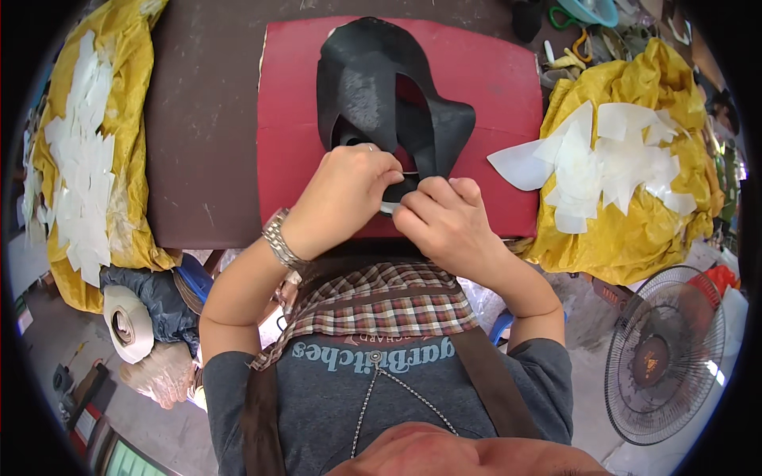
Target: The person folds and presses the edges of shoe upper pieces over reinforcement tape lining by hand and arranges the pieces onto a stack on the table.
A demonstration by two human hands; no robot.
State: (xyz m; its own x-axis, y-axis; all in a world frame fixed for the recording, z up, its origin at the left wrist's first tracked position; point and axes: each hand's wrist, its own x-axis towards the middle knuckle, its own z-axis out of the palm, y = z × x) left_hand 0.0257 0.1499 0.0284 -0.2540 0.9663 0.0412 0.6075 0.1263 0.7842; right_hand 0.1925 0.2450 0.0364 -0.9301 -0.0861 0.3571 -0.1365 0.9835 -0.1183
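Note:
A black leather piece [361, 95], shaped like a shoe upper with curved openings, lies on a red board [496, 87]. Its near end is between my two hands. My left hand [355, 186] wears a metal watch at the wrist and pinches the edge of the leather with thumb and fingers pressed together. Close beside it on the right, my right hand [446, 214] has its fingers curled round the same near end. A small bit of white material [389, 208] shows between the hands; most of it is hidden by my fingers.
Yellow sacking [131, 159] with white cut sheets [83, 151] lies at the left. More yellow sacking [635, 246] with white pieces [627, 155] is at the right. A fan [665, 357] stands at the lower right. Tools and a blue bowl [595, 9] sit at the far right.

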